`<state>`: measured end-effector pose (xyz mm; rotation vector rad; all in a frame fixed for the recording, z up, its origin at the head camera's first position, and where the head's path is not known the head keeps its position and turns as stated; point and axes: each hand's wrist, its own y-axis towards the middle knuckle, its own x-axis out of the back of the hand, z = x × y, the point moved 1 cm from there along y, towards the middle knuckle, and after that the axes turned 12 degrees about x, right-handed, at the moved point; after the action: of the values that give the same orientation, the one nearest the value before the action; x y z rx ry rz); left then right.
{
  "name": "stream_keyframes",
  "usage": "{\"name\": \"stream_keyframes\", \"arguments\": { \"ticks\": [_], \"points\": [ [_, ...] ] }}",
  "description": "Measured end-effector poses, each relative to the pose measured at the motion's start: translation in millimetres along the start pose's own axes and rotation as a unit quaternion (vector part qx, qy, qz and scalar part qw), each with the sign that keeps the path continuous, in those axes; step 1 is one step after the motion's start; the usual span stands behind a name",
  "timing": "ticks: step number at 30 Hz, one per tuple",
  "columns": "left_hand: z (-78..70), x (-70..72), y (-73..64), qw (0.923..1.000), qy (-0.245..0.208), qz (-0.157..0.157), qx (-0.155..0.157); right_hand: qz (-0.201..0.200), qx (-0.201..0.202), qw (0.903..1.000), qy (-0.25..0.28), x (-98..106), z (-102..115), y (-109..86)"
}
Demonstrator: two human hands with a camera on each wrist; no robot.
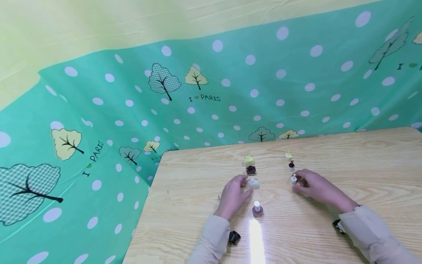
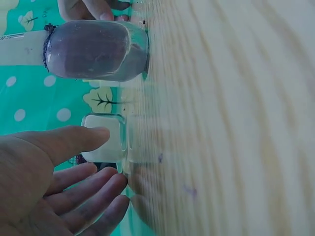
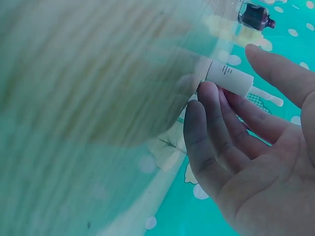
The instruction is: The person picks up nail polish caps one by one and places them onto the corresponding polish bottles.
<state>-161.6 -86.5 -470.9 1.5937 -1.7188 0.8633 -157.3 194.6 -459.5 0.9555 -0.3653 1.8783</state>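
Note:
On the table, my left hand [image 1: 233, 194] is beside an uncapped white nail polish bottle [image 1: 253, 183]. Its thumb [image 2: 93, 138] overlaps the bottle in the left wrist view, the other fingers are loosely bent; contact cannot be told. Nearer stands a purple nail polish bottle [image 1: 257, 209] with a white cap. My right hand [image 1: 313, 186] is around a white cap [image 3: 229, 78] standing upside down, its stem pointing up. The thumb [image 3: 275, 69] is apart from this cap, while the fingertips are close to or touching its side.
Behind the white bottle stand a dark polish bottle [image 1: 251, 170] and a yellow one [image 1: 249, 160]. Beyond my right hand are a dark cap [image 1: 291, 165] and a yellow cap [image 1: 288, 156]. A green dotted cloth [image 1: 211, 88] hangs behind the wooden table [image 1: 194, 176].

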Motion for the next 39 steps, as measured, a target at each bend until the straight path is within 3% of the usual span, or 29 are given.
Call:
{"name": "stream_keyframes", "arguments": {
  "ticks": [18, 27, 39],
  "points": [
    [1.9, -2.6, 2.5, 0.9998, -0.009, -0.007, -0.017, 0.015, -0.002, 0.9998, -0.012, -1, -1, 4.1],
    [1.4, 3.0, -0.8, 0.9994, -0.017, -0.021, -0.021, 0.017, -0.008, 0.9996, -0.021, 5, 5, 4.1],
    [1.3, 13.2, -11.1, 0.9982, -0.023, -0.049, -0.022, -0.018, -0.012, 0.9994, -0.026, 10, 14, -1.5]
  ]
}}
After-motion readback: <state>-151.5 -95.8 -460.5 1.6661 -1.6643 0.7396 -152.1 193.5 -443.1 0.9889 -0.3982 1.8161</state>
